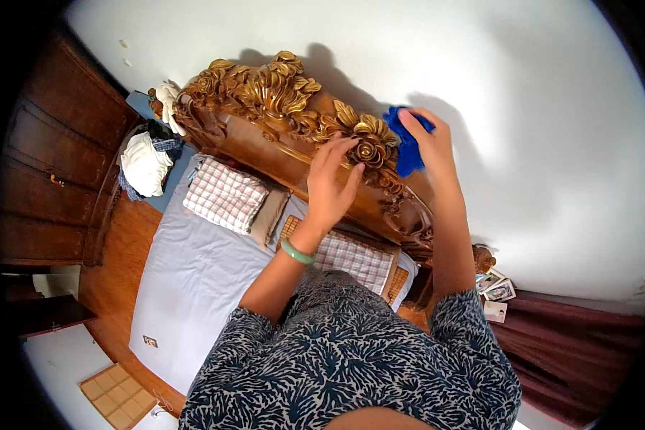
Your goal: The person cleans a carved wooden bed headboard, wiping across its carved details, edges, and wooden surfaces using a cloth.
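Observation:
A blue cloth (410, 152) is bunched in my right hand (434, 136), against the carved top of a wooden headboard (265, 140), to the right of a gilded rose (369, 150). My left hand (330, 185) is open, its fingers apart, at the left side of that rose. Its fingertips reach the carving, though I cannot tell how firmly they touch. Gold leaves and flowers (276, 89) run along the headboard's upper edge. Part of the cloth is hidden behind my right fingers.
Below the headboard is a bed (186, 272) with checked pillows (226, 193). Clothes (147, 163) are piled at the left, near a dark wardrobe (57, 158). Framed photos (500, 290) and a dark red curtain (559, 351) are at the right. A white wall (523, 107) rises behind.

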Available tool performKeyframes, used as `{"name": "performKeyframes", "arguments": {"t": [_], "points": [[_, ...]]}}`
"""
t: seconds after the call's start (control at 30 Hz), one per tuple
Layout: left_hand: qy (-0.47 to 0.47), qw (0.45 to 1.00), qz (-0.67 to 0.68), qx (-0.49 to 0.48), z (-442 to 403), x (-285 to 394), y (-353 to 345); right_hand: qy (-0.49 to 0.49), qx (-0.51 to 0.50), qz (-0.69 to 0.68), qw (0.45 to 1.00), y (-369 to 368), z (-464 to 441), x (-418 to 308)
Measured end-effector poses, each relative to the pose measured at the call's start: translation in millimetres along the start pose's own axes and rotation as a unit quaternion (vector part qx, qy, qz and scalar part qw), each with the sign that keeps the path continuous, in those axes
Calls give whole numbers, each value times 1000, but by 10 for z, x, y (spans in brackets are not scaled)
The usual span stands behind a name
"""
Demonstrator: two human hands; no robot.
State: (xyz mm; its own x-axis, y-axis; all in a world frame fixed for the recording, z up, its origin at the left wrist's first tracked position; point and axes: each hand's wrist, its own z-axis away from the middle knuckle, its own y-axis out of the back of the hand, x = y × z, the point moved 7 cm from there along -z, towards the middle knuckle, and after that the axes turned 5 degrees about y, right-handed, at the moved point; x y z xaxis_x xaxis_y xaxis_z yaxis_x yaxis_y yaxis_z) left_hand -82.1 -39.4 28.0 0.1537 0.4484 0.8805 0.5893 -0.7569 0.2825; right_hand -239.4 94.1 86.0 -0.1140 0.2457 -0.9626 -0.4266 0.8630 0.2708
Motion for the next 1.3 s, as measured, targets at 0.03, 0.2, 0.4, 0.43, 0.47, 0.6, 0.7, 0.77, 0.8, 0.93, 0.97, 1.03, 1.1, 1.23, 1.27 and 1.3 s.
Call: {"name": "performKeyframes", "arguments": {"t": [0.03, 0.2, 0.4, 0.43, 0.47, 0.6, 0.7, 0.77, 0.8, 0.93, 0.97, 1.03, 1.1, 1.23, 1.27, 1.3], "points": [[1, 1000, 4, 1, 53, 102, 7, -45, -5, -49, 998, 31, 190, -3], [138, 911, 388, -18, 246, 228, -362, 28, -121, -83, 989, -292, 761, 5], [245, 816, 521, -44, 384, 155, -395, 128, -69, 106, 984, -421, 1008, -61], [246, 817, 520, -45, 397, 133, -396, 126, -69, 104, 984, -427, 1025, -105], [239, 836, 493, -29, 395, 106, -357, 154, -50, 162, 973, -418, 1036, -181], [209, 891, 403, 18, 321, 72, -182, 213, -31, 195, 957, -413, 997, -177], [231, 892, 383, 67, 242, -6, -39, 138, -56, 65, 987, -462, 1030, -12], [208, 913, 344, 73, 161, -56, 70, 66, -61, -4, 996, -523, 1063, 153], [184, 930, 308, 77, 125, -47, 117, 81, -65, 1, 995, -549, 1075, 180], [173, 940, 282, 88, 86, -18, 123, 97, -73, -4, 993, -598, 1120, 234], [186, 935, 290, 89, 74, -6, 137, 86, -95, -7, 992, -620, 1125, 252], [198, 929, 299, 90, 53, 26, 166, 66, -87, -18, 994, -572, 1118, 360], [158, 945, 270, 94, -7, 102, 230, 46, -79, -28, 995, -527, 1098, 457], [152, 970, 175, 74, -97, 80, 352, 5, -27, -135, 990, -528, 1083, 482], [156, 974, 154, 66, -105, 76, 348, 16, -61, -120, 991, -574, 1094, 457], [159, 977, 132, 57, -108, 75, 342, 27, -95, -105, 990, -615, 1106, 431]]}}
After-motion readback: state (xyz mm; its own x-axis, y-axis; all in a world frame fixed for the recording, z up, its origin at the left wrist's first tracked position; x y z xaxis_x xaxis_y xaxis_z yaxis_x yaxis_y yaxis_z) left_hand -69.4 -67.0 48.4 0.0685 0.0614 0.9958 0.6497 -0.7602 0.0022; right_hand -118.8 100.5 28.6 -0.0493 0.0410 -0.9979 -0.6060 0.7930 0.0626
